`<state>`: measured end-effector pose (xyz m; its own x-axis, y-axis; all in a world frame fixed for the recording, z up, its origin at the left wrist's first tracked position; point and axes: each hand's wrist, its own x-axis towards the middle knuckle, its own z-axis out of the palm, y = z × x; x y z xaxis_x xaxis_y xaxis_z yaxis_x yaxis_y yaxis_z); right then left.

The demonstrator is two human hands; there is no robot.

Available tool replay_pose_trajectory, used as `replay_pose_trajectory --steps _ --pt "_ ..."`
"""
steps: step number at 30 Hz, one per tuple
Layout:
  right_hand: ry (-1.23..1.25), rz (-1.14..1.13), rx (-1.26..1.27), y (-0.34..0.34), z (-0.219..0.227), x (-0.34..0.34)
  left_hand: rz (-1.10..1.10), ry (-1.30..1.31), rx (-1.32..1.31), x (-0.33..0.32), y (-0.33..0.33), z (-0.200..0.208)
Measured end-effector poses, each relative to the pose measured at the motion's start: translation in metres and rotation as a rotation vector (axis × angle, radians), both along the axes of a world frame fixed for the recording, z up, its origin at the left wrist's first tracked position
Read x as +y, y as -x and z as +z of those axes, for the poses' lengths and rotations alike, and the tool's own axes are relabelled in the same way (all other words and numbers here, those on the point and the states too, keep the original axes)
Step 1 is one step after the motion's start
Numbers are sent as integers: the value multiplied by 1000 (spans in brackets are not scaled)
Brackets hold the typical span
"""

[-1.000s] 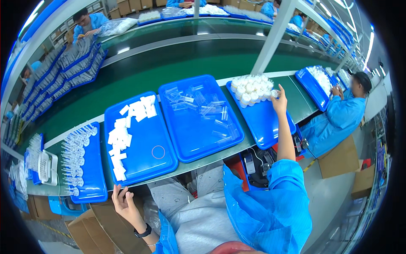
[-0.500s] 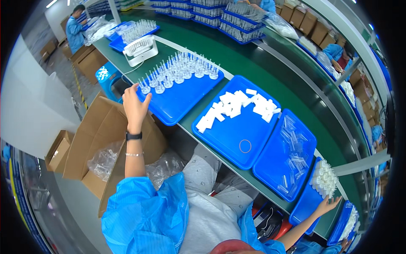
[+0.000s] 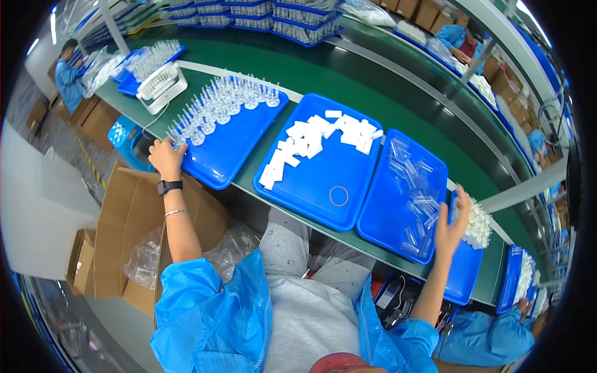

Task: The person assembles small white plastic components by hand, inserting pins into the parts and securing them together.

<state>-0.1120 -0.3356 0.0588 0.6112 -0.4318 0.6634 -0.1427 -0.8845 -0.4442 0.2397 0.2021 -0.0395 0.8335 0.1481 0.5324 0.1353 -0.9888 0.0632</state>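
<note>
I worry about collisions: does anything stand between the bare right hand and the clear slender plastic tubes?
Nothing visible does. In view, the right hand overlaps the right rim of the blue rectangular tray holding the tubes; its height is unclear.

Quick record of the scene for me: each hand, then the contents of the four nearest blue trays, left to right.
left hand: at the left end of the first tray, beside its parts; grip unclear
right hand: thumb and fingers apart, nothing visible in it
first tray: clear stemmed parts, stems up
second tray: loose white pieces
third tray: loose clear tubes
fourth tray: clustered whitish parts
</note>
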Motion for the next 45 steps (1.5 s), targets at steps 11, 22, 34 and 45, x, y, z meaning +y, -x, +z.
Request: replay_pose_trajectory --steps 11,22,34,45 --pt "184 667 407 -156 -32 117 -237 365 -117 -7 15 5" --pt "335 730 406 -236 -55 147 -866 1553 317 -39 79 24" --pt "-679 629 445 -201 -46 132 -980 2066 309 -64 95 -3" --pt "-990 703 426 -161 -38 123 -889 2015 259 -132 141 -2"
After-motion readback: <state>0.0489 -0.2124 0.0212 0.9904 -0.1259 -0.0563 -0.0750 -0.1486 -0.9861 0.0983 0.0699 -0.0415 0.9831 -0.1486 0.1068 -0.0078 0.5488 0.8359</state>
